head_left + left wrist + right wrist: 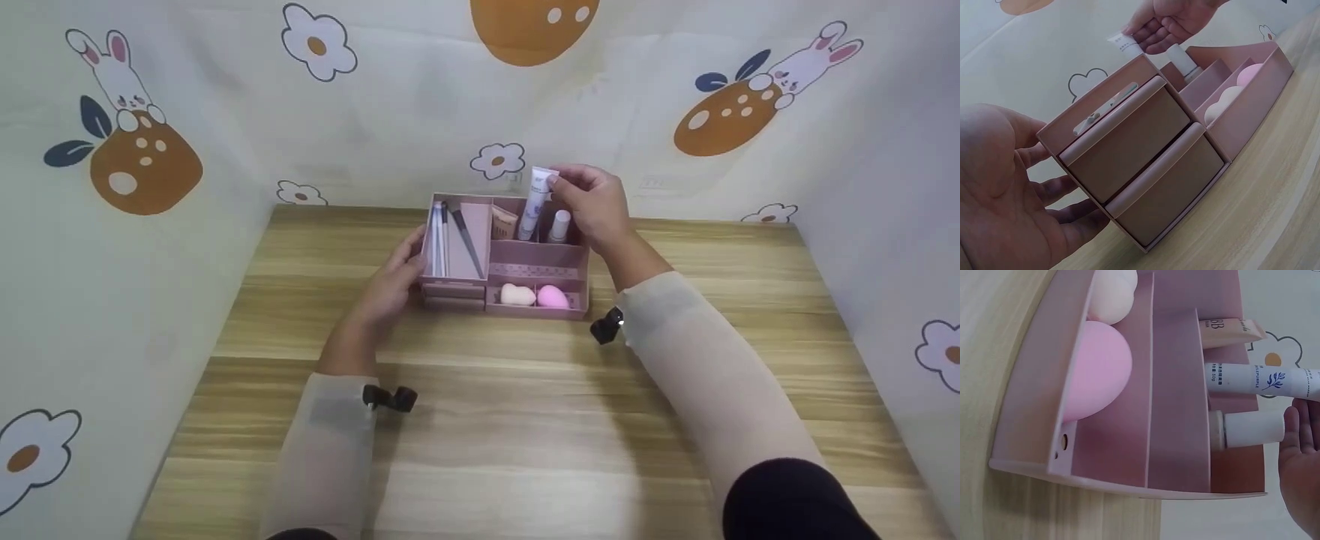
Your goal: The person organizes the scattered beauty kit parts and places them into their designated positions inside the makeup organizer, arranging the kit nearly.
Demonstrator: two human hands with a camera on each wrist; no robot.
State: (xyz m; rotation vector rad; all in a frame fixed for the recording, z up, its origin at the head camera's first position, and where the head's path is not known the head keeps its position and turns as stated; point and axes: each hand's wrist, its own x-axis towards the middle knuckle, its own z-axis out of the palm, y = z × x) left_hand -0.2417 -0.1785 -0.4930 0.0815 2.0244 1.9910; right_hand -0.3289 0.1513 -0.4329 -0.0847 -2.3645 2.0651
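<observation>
A pink desktop organizer [538, 253] stands on the wooden table. My right hand [596, 206] pinches the top end of a white tube [534, 202] between thumb and fingers. The tube's lower end is inside the back compartment, between a peach BB cream tube [1224, 333] and a white-capped bottle [1252, 429]. With fingers extended, my left hand [1002, 185] touches the left side of the organizer, beside its two drawers [1129, 140]. A cream makeup sponge [517, 295] and a pink makeup sponge [553, 296] lie in the front compartment.
Several slim sticks, brush- or pencil-like [444, 240], lean in the organizer's left top compartment. The wooden table [495, 420] extends toward me. Behind it and at both sides hang cloth walls [405, 112] printed with rabbits, oranges and flowers.
</observation>
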